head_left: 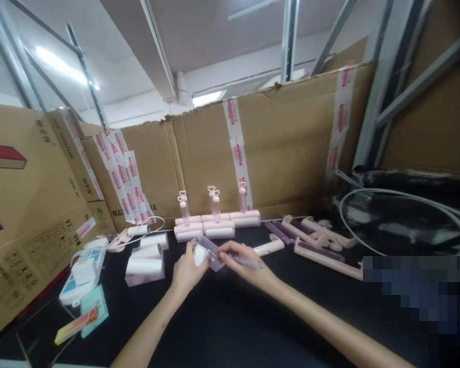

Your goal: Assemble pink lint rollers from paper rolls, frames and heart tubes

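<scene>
Near the middle of the black table, my left hand [189,271] is closed around a small white roll [200,255]. My right hand [245,258] pinches a slim, translucent, pen-like piece [253,263], its tip close to the roll. Whether the tip touches the roll I cannot tell. Just behind and between both hands lies a lilac see-through plastic cover [216,265]. Right of it rests a pink-and-white roller [270,247]. Farther back, pink lint rollers [218,230] stand in rows, with heart-topped clear handles [215,209] upright above them.
White rolls [144,267], some in clear covers, sit at left. Pink roller parts [325,258] and lilac covers [278,231] lie at right. A power strip [82,278], a teal packet [94,311] and a yellow-orange cutter [76,325] are at far left. Cardboard walls [291,148] enclose the table.
</scene>
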Demonstrator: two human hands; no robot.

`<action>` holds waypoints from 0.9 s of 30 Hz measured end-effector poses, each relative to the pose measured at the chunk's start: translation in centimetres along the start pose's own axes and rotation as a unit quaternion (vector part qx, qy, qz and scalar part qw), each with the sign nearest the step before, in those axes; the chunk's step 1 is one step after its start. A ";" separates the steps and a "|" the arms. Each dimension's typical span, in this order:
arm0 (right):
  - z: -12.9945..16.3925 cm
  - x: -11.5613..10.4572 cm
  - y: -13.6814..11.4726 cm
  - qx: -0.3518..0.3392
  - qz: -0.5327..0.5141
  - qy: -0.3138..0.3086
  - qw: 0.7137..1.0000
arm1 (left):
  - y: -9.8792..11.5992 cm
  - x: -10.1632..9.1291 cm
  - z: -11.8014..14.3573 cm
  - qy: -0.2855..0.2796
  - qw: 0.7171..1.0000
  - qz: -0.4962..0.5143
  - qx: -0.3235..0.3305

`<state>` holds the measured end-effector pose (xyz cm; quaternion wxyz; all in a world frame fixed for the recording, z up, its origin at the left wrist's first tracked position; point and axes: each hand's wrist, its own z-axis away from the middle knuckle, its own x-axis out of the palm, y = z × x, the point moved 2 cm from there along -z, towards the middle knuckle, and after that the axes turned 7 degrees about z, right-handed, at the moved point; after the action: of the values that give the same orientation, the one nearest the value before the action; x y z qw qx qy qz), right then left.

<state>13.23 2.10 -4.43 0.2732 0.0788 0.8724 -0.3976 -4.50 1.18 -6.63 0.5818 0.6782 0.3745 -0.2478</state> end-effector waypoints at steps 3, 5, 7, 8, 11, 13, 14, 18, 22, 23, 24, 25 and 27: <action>0.3 0.4 -0.2 -0.001 -0.002 -0.008 1.000 | 0.1 0.2 0.0 -0.008 1.000 -0.016 0.008; 0.5 0.5 -0.1 0.003 -0.002 -0.006 1.000 | 0.1 0.3 0.0 -0.006 1.000 -0.018 0.013; 0.5 0.6 0.0 0.006 0.000 -0.007 1.000 | 0.0 0.3 0.0 -0.007 1.000 -0.018 0.018; 0.5 0.6 0.1 0.007 0.000 -0.007 1.000 | 0.0 0.3 0.0 -0.009 1.000 -0.018 0.019; 0.0 0.5 0.7 0.002 0.002 0.005 1.000 | -0.2 0.4 -0.1 -0.014 1.000 -0.004 0.015; -0.6 0.3 1.3 0.005 -0.013 0.020 1.000 | -0.4 0.5 -0.1 -0.015 1.000 0.011 0.008; -0.9 0.2 1.6 0.009 -0.025 0.027 0.999 | -0.4 0.5 -0.1 -0.015 1.000 0.017 0.006; -3.0 -0.8 1.7 0.022 -0.061 0.045 0.997 | -0.4 0.0 -0.2 0.009 0.999 0.033 0.003; -6.2 -2.1 -0.4 0.004 -0.036 0.043 0.998 | 1.1 -0.7 -0.9 0.053 0.990 0.122 0.052; -7.1 -2.3 -0.9 -0.002 -0.025 0.041 0.999 | 1.8 -0.8 -1.3 0.061 0.978 0.181 0.080; -8.0 -2.4 -1.4 -0.007 -0.014 0.039 0.999 | 2.5 -0.9 -1.7 0.068 0.961 0.244 0.108; -8.8 -2.5 -1.7 -0.010 -0.005 0.037 0.999 | 3.2 -1.0 -2.3 0.076 0.942 0.300 0.130; -9.8 -2.4 -1.8 -0.009 0.006 0.031 0.999 | 4.4 -1.1 -3.6 0.096 0.910 0.374 0.152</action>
<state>10.54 8.34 3.27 0.2488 0.0938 0.8834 -0.3859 -2.03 4.25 -2.41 0.4827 0.8695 0.1053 -0.0002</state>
